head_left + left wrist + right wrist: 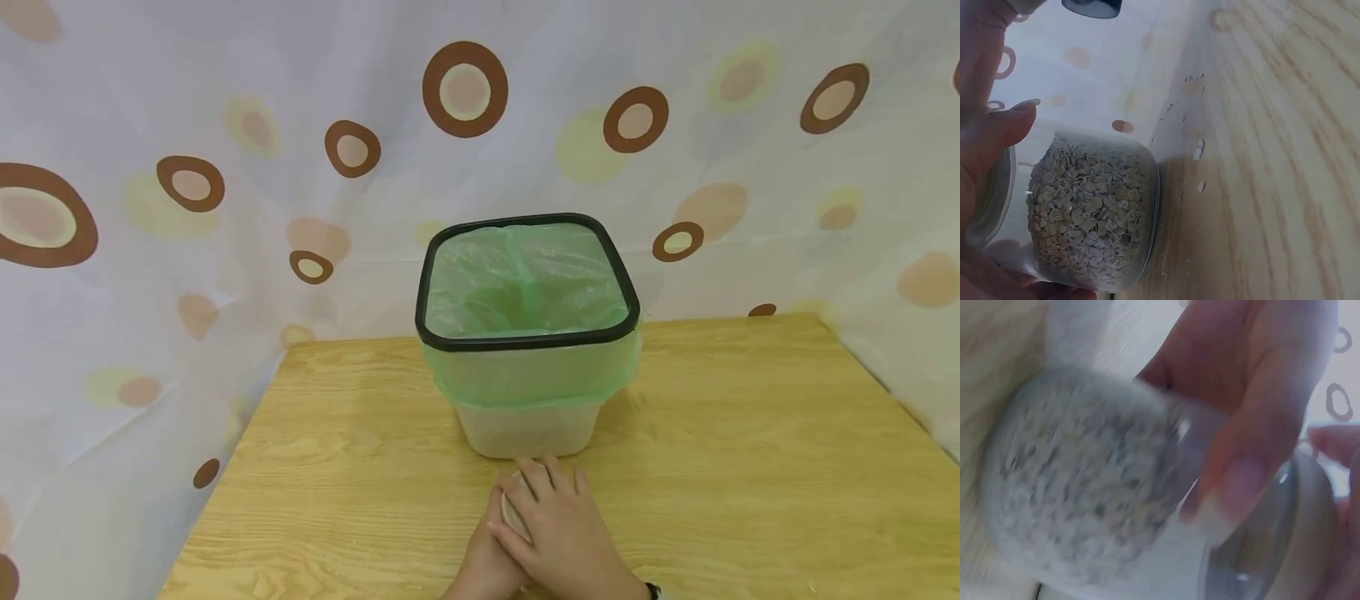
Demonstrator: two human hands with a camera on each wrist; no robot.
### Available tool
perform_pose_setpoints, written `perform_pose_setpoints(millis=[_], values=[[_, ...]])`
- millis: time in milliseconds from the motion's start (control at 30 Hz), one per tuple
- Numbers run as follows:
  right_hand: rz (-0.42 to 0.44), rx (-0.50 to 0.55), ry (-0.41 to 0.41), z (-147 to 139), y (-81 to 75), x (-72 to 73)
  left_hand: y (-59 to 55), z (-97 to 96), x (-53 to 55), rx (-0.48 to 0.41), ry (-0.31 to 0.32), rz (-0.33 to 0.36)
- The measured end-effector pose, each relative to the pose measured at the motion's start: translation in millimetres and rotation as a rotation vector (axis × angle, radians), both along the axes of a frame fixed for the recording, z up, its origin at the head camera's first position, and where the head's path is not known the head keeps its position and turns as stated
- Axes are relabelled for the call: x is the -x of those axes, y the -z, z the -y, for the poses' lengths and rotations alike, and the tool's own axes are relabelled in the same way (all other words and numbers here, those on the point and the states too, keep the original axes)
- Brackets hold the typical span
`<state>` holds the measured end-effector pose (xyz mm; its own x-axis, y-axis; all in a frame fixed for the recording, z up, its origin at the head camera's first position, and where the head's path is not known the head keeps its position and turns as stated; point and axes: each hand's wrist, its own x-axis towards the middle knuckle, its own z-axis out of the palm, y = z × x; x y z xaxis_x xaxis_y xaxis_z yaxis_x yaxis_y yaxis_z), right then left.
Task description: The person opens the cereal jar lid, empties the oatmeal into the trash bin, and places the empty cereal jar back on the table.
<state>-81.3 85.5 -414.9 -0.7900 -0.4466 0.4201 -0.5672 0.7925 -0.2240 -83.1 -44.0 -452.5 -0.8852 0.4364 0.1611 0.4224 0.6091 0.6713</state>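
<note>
Flake jar (pixel 1094 212): between 2 hands, near side of bin (pixel 528 432).
Left hand (pixel 486 554), right hand (pixel 562 525): fingers curled round jar, right uppermost.
Lid (pixel 1317 531): looseness, cannot tell; I'd brace the jar's body, work it level.
Worktop (pixel 337 483): stray bits.

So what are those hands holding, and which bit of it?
A clear jar of flakes. The left hand grips its body, just below the lid; the right hand holds the lid from above.
</note>
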Motion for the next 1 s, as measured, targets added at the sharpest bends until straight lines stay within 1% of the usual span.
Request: perform_pose_setpoints(millis=[33, 67, 100, 167, 233, 333, 433, 533, 600, 733, 833, 933, 1000], values=[[0.023, 0.002, 0.017, 0.8, -0.5, -1.9, 1.0, 0.0, -1.1, -0.054, -0.016, 0.054], [0.036, 0.007, 0.034, 1.7, -0.5, -3.5, 2.3, 0.1, -1.8, -0.087, -0.023, 0.086], [0.035, 0.015, 0.051, 2.6, 0.1, -4.5, 3.4, 0.1, -2.2, -0.103, -0.024, 0.103], [0.007, 0.021, 0.076, 4.7, 2.5, -5.2, 5.5, 0.9, -2.7, -0.197, -0.047, 0.168], [-0.042, 0.020, 0.090, 6.4, 5.9, -4.0, 7.1, 2.4, -2.8, -0.268, -0.060, 0.201], [-0.108, 0.016, 0.093, 7.8, 10.6, -1.6, 8.0, 4.5, -1.8, -0.313, -0.066, 0.215], [-0.139, 0.018, 0.086, 8.1, 14.2, 0.0, 7.6, 6.2, -1.3, -0.328, -0.064, 0.215], [-0.168, 0.027, 0.075, 8.4, 17.6, 1.7, 7.8, 6.6, -0.4, -0.329, -0.069, 0.219], [-0.187, 0.037, 0.068, 8.3, 19.8, 3.1, 7.6, 6.1, 0.1, -0.320, -0.067, 0.209], [-0.228, 0.062, 0.046, 6.5, 22.6, 5.4, 7.0, 4.7, 1.8, -0.322, -0.037, 0.194], [-0.242, 0.077, 0.019, 4.0, 22.9, 6.5, 6.3, 4.6, 2.3, -0.338, -0.014, 0.208], [-0.253, 0.087, -0.018, 1.1, 22.6, 8.0, 4.7, 4.9, 2.4, -0.331, 0.000, 0.211], [-0.258, 0.083, -0.038, -0.5, 22.4, 8.6, 3.6, 4.9, 2.5, -0.310, 0.003, 0.196]])
